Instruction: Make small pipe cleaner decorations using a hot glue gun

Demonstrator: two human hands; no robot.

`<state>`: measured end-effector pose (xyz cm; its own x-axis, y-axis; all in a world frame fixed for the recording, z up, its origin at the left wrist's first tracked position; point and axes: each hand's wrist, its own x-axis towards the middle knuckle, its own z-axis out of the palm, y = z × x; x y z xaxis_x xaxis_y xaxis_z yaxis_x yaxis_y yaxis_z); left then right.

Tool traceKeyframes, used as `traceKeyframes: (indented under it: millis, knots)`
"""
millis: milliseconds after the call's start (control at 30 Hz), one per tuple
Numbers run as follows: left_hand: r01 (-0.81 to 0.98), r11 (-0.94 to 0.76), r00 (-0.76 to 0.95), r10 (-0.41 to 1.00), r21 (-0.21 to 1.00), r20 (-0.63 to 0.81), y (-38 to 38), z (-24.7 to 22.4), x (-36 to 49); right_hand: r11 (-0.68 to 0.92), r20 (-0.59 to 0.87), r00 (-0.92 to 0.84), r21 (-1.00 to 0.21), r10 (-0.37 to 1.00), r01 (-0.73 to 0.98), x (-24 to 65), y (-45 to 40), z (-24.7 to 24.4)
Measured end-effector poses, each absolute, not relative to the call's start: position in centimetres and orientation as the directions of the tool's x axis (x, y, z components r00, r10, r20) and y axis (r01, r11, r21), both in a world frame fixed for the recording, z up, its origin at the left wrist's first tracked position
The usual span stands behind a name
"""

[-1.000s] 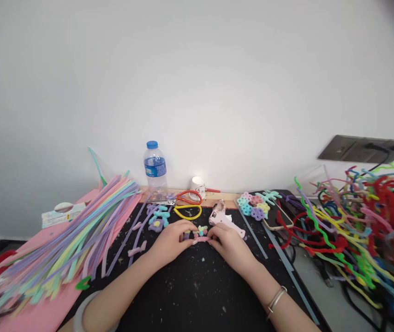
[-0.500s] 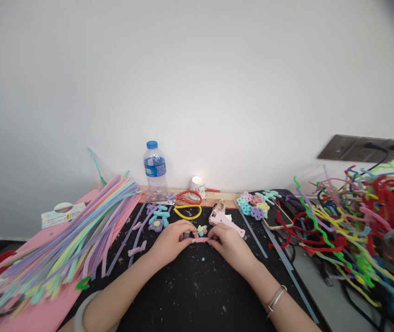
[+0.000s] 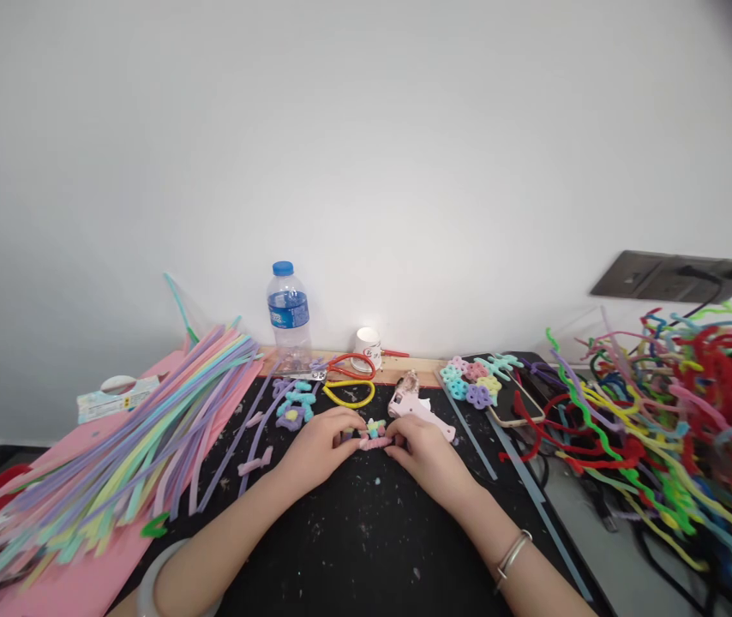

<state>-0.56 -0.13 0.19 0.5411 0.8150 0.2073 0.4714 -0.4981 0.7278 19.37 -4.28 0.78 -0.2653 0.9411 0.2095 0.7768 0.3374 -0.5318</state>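
Between my fingertips sits a short pink pipe cleaner piece [image 3: 375, 443], with bits of yellow, green and blue fuzz just behind it. My left hand [image 3: 326, 441] pinches its left end, and my right hand [image 3: 418, 441] pinches the right end. Both hands rest low over the black mat [image 3: 340, 548]. Close behind my right hand lies a pale pink glue gun [image 3: 427, 413] with a browned nozzle. Left of my left hand is a blue and purple pipe cleaner figure [image 3: 295, 407]. Scissors with red and yellow handles [image 3: 349, 394] lie farther back.
A big bundle of pastel pipe cleaners [image 3: 141, 437] lies left on pink material. A tangled colourful heap [image 3: 681, 411] fills the right. Behind stand a water bottle [image 3: 289, 313] and a paper cup [image 3: 367, 347]. Pipe cleaner flowers [image 3: 469, 383] lie beside a phone [image 3: 515, 403] and glue sticks [image 3: 520, 467].
The pink piece has tilted slightly between my fingertips, and its coloured bits now sit closer against it. My hands have barely shifted.
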Motion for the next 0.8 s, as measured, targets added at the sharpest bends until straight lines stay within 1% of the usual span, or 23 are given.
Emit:
traceKeyframes:
  millis: [167,233,267,333,400,467,500,533,600,700,800]
  knots:
    - [0.521,-0.501,0.467,0.845,0.691,0.261,0.0,1.8,-1.2,0.346,0.244,-0.251,-0.537,0.937,0.77,19.3,-4.3,1.0]
    - [0.58,-0.478,0.395,0.873,0.66,0.285,0.6,3.4,-2.5,0.347,0.264,-0.238,-0.529,0.935,0.774,19.3,-4.2,1.0]
    - [0.695,-0.405,0.296,0.914,0.594,0.277,1.0,4.2,-3.4,0.344,0.274,-0.228,-0.525,0.934,0.778,19.3,-4.3,1.0]
    - [0.789,-0.288,0.169,0.951,0.542,0.259,2.0,5.5,-5.6,0.337,0.292,-0.208,-0.517,0.934,0.787,19.2,-4.3,1.1]
    - [0.857,-0.186,0.088,0.972,0.481,0.219,3.1,6.0,-7.7,0.332,0.303,-0.195,-0.512,0.933,0.792,19.2,-4.4,1.2]
    - [0.893,-0.128,0.071,0.987,0.432,0.144,4.1,5.5,-9.2,0.332,0.309,-0.192,-0.509,0.932,0.794,19.1,-4.4,1.2]
    - [0.923,-0.086,0.076,0.996,0.376,0.041,4.5,5.1,-9.7,0.333,0.309,-0.193,-0.508,0.931,0.794,19.1,-4.4,1.2]
    - [0.93,-0.074,0.081,0.997,0.359,-0.006,4.8,4.5,-10.0,0.334,0.309,-0.194,-0.507,0.931,0.794,19.1,-4.4,1.3]
    - [0.936,-0.062,0.084,0.995,0.348,-0.051,5.1,3.5,-10.2,0.335,0.307,-0.197,-0.505,0.931,0.795,19.1,-4.4,1.3]
    - [0.925,-0.072,0.117,0.988,0.372,-0.098,5.3,2.5,-10.0,0.333,0.302,-0.199,-0.504,0.932,0.797,19.2,-4.4,1.2]
    - [0.916,-0.063,0.112,0.989,0.395,-0.101,5.5,2.4,-10.0,0.331,0.297,-0.199,-0.506,0.934,0.796,19.2,-4.4,1.1]
